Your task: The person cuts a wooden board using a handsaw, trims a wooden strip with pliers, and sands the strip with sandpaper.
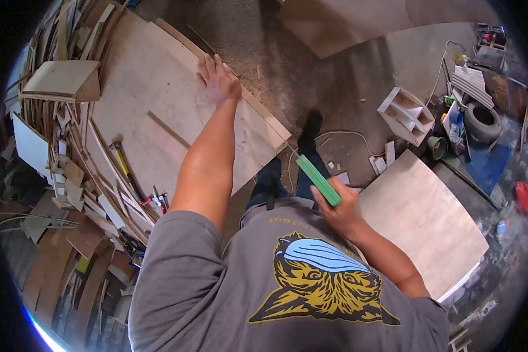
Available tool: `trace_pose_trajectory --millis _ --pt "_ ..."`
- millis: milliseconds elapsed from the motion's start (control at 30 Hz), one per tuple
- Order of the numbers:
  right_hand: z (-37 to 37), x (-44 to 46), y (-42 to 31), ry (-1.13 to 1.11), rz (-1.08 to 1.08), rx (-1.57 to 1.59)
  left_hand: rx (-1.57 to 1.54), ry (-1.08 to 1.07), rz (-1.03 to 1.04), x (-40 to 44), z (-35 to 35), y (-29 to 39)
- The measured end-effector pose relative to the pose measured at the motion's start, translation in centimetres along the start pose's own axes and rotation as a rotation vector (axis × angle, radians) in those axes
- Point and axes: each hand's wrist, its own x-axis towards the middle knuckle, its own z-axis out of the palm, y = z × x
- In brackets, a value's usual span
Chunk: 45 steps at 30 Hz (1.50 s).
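My left hand (219, 80) lies with fingers spread on a long wooden strip (257, 107) along the edge of a large plywood board (135, 76). My right hand (340, 205) is wrapped round a green bar-shaped tool (319, 179), held close to my body. The tool's far end points at the near corner of the board and strip. A thin piece shows between the tool and that corner; whether it touches the wood I cannot tell. A shorter wooden strip (168, 129) lies on the board, left of my left forearm.
Wood offcuts (94, 199) pile up at left, with a yellow-and-black hammer (123, 164) among them. At right are a pale panel (422, 217), a wooden box with dividers (406, 116) and a tyre (483, 122). A cable (349, 132) runs over the floor near my feet.
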Motion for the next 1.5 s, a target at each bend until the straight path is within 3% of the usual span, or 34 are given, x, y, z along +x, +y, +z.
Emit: trace_pose_trajectory --millis 200,300,433,633,933,1200,1500 --pt "-3.0 -2.9 -2.0 -0.031 0.056 -0.025 0.033 -0.026 -0.006 -0.1 -0.3 0.2" --pt "-1.0 -1.2 -0.9 -0.007 0.054 0.038 0.008 -0.020 -0.006 0.3 -0.7 0.3" --pt "6.9 7.9 1.2 0.001 -0.030 -0.098 0.036 -0.059 -0.020 0.1 -0.7 0.1" --pt "6.4 6.6 0.6 0.033 -0.049 0.024 0.058 -0.058 -0.037 0.1 -0.9 0.4" --pt "-2.8 -3.0 -0.8 -0.054 0.039 -0.011 -0.025 -0.012 -0.011 0.2 0.0 -0.4" --pt "7.4 7.5 1.3 0.024 -0.072 -0.059 0.044 -0.006 0.005 0.2 0.1 -0.3" --pt "-2.4 -3.3 0.2 -0.036 -0.093 -0.038 -0.023 0.028 0.019 0.1 0.5 -0.6"
